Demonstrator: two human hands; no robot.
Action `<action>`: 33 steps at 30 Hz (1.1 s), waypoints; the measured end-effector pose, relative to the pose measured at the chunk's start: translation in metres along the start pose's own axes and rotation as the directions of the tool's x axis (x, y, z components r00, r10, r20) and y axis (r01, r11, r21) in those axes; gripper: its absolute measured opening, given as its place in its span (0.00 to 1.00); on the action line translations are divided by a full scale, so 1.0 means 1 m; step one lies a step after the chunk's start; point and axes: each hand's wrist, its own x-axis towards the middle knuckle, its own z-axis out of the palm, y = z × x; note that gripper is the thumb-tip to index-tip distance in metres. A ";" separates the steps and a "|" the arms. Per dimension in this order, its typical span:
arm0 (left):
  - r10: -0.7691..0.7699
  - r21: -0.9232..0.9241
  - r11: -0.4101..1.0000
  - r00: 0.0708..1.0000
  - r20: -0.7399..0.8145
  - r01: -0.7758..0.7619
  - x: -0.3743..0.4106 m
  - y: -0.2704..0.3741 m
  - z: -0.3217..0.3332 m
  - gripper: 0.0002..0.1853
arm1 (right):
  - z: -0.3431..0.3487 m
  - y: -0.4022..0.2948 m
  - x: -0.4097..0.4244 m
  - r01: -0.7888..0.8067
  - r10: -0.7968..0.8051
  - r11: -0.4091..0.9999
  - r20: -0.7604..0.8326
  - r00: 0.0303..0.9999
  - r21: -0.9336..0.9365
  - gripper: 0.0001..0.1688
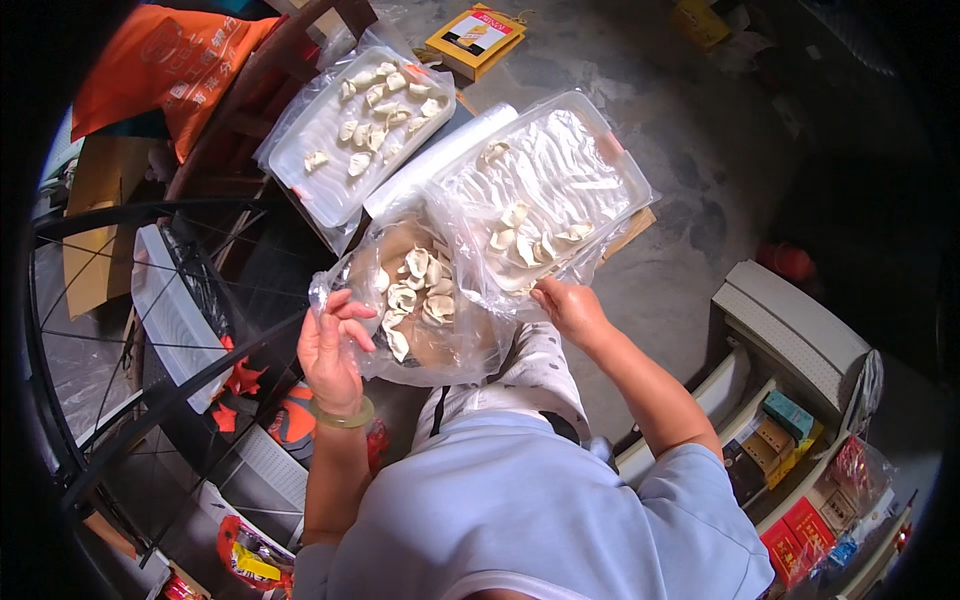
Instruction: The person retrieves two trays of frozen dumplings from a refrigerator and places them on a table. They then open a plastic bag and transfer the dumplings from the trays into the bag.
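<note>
An open clear plastic bag (480, 352) with several pale dumplings (402, 298) in it lies above my lap. My left hand (334, 360), a bangle at its wrist, is at the bag's left edge, its fingers curled around the gathered film. My right hand (568, 306) pinches something small, perhaps a dumpling, at the near edge of the right plastic tray (641, 187); what it is cannot be made out for sure. That tray is lined with film and holds several dumplings (525, 247). Farther left, another film-wrapped tray (281, 161) bears many more dumplings (375, 135).
A roll of clear film (442, 161) lies between the trays. A yellow box (476, 41) is on the floor beyond. At the left are a spoked wheel (150, 409), an orange bag (161, 67) and an upright plastic tray (169, 315); at the right, a shelf unit (795, 322) with boxes.
</note>
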 end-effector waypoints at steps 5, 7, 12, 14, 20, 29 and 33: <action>0.024 0.001 1.000 1.000 0.014 -0.024 -0.001 -0.003 -0.004 0.21 | -0.001 0.009 0.007 0.122 -0.159 0.966 -0.152 0.975 -0.229 0.03; 0.016 -0.006 1.000 1.000 0.005 -0.016 -0.002 -0.003 -0.005 0.21 | -0.008 0.010 0.011 0.137 -0.212 0.932 -0.198 0.957 -0.336 0.03; -0.002 -0.017 1.000 1.000 -0.012 0.002 -0.003 -0.001 -0.005 0.21 | -0.031 0.022 0.025 0.050 -0.229 0.878 -0.328 0.916 -0.476 0.13; -0.001 -0.013 1.000 1.000 -0.018 0.001 -0.004 -0.001 -0.006 0.21 | -0.040 0.023 0.034 0.009 -0.205 0.868 -0.342 0.917 -0.497 0.23; -0.005 -0.013 1.000 1.000 -0.005 0.005 -0.002 0.000 -0.001 0.20 | -0.026 0.042 0.063 0.032 -0.147 0.863 -0.189 0.971 -0.505 0.17; 0.003 -0.008 1.000 1.000 -0.014 -0.003 -0.004 -0.004 -0.007 0.21 | -0.008 0.014 0.072 -0.033 -0.039 0.972 -0.300 0.953 -0.234 0.16; -0.007 -0.008 1.000 1.000 -0.003 0.007 -0.003 -0.002 -0.005 0.22 | 0.008 -0.001 0.068 -0.048 -0.041 0.943 -0.258 0.965 -0.329 0.21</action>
